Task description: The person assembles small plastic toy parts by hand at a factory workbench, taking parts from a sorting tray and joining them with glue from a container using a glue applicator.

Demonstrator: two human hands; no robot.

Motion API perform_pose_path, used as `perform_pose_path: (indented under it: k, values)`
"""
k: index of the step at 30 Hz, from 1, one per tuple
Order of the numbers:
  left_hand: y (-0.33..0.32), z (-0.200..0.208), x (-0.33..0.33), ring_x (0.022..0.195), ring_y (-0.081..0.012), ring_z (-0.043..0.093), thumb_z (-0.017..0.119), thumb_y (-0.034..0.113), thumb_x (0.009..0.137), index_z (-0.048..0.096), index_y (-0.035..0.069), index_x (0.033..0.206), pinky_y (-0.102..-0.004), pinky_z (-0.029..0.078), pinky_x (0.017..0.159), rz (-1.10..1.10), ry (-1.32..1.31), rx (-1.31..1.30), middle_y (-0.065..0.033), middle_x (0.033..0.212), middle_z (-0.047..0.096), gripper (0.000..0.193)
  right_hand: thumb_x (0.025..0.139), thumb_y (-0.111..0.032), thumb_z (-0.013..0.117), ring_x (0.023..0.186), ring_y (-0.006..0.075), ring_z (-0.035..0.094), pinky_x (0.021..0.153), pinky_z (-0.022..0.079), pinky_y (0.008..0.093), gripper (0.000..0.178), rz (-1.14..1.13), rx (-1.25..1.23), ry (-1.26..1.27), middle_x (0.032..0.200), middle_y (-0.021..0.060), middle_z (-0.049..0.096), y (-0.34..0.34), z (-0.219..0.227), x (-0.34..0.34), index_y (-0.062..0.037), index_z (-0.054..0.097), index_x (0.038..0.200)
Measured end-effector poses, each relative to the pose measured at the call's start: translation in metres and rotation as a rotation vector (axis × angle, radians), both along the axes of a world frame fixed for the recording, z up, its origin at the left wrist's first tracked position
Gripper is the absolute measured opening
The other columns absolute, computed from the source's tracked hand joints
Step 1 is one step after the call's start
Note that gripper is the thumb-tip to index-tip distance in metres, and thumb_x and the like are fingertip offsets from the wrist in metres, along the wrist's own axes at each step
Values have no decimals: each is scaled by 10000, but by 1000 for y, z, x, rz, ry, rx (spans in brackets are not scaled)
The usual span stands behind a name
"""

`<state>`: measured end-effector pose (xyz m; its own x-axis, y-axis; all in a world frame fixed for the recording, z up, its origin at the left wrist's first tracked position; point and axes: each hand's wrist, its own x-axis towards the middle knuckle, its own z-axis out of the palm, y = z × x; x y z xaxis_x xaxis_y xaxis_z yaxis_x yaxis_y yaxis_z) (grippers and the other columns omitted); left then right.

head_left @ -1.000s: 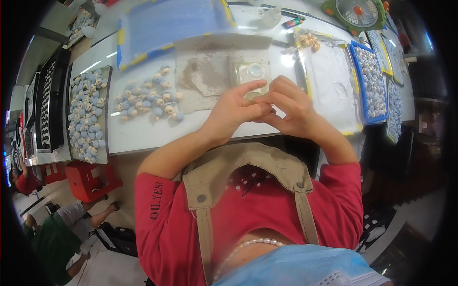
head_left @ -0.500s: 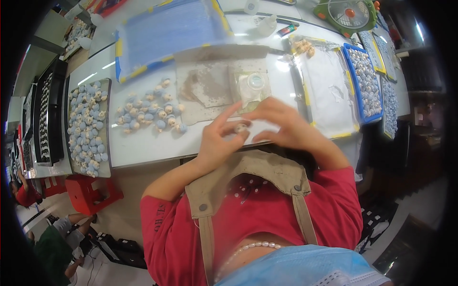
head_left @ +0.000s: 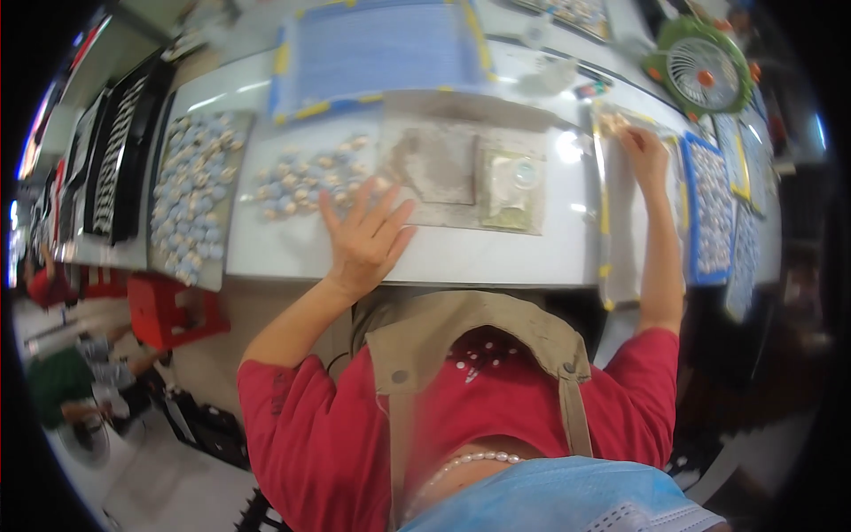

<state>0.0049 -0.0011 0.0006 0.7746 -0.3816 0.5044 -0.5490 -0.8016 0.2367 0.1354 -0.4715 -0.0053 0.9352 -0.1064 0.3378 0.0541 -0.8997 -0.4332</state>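
Note:
My left hand point(head_left: 365, 239), fingers spread, is over the white table at the near right edge of a loose pile of small blue-and-cream figures point(head_left: 306, 177). Whether its fingertips touch the closest figure I cannot tell. Reaching far right, my right hand point(head_left: 647, 152) is above the far end of a white-lined tray point(head_left: 623, 230) edged with yellow tape. Its fingers are drawn together beside a few small cream pieces point(head_left: 610, 121); blur hides what they hold. Between the hands, a small round clear dish point(head_left: 525, 174) sits on a pale pad point(head_left: 510, 215) upon a stained board point(head_left: 434, 215).
A tray of blue-and-cream figures point(head_left: 195, 191) stands at the left, a blue basket point(head_left: 709, 208) of them at the right. Behind are a blue-lined tray point(head_left: 381, 58), a blurred bottle point(head_left: 548, 78) and a green fan point(head_left: 705, 75). A red stool point(head_left: 160, 310) stands below left.
My hands, close together with a small figure in the left fingers, have parted. The left has moved left and spread; the right has reached away to the tray. The whole view has shifted.

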Motion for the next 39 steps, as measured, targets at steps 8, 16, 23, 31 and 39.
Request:
perform_pose_path:
  k: [8, 16, 23, 31, 39]
  values:
    - [76, 28, 119, 764, -294, 583, 617, 146, 775, 656, 75, 871, -383, 459, 710, 348, 9, -245, -100, 816, 618, 125, 793, -224, 592, 812, 264, 611, 750, 465, 344, 279, -80, -148, 159, 866, 153, 626, -6, 1, -22, -80, 656, 1023]
    - [113, 8, 214, 839, -270, 610, 666, 213, 680, 661, 90, 916, -358, 471, 774, 206, 681, 140, -113, 864, 644, 266, 861, -131, 571, 899, 139, 584, 840, 454, 241, 321, 77, 898, 213, 981, 52, 604, 63, 43, -62, 14, 564, 1147]
    - [74, 25, 162, 771, -148, 600, 624, 155, 784, 653, 92, 991, -272, 465, 691, 307, 440, -470, -60, 839, 647, 219, 826, -99, 590, 870, 113, 575, 778, 445, 231, 296, 95, 972, 307, 946, 68, 626, 135, 68, -96, 16, 588, 1099]
    - [-16, 37, 23, 766, -83, 553, 542, 94, 884, 574, 47, 1127, -206, 445, 669, -295, 1128, -1290, -29, 948, 616, 250, 735, 24, 662, 760, 127, 605, 680, 476, 240, 276, 348, 372, 131, 835, 58, 634, 173, 80, -101, -31, 642, 1004]
    - [-63, 8, -15, 837, -112, 572, 556, 107, 888, 515, 38, 1182, -215, 466, 720, -425, 1487, -1539, -52, 1066, 583, 306, 743, -11, 667, 736, 199, 612, 642, 486, 281, 209, 459, 119, 12, 860, 75, 636, 191, 83, -90, -52, 649, 947]
